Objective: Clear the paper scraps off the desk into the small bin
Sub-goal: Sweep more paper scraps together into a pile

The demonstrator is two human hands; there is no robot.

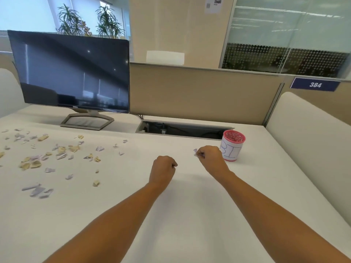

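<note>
Several yellow and lilac paper scraps [60, 151] lie scattered over the left half of the white desk [190, 215]. The small bin [232, 145], a pink mesh cup wrapped in white paper with blue letters, stands at the right of the desk's middle. My right hand [211, 158] hovers just left of the bin and pinches a lilac paper scrap [196, 151] at its fingertips. My left hand [163, 168] is over the middle of the desk with its fingers curled; I cannot see anything in it.
A dark monitor [70, 73] on a stand sits at the back left. An open cable tray slot [182, 129] runs along the back edge behind the bin. A beige partition [205, 92] closes the back, and a cream side panel [307, 133] bounds the right.
</note>
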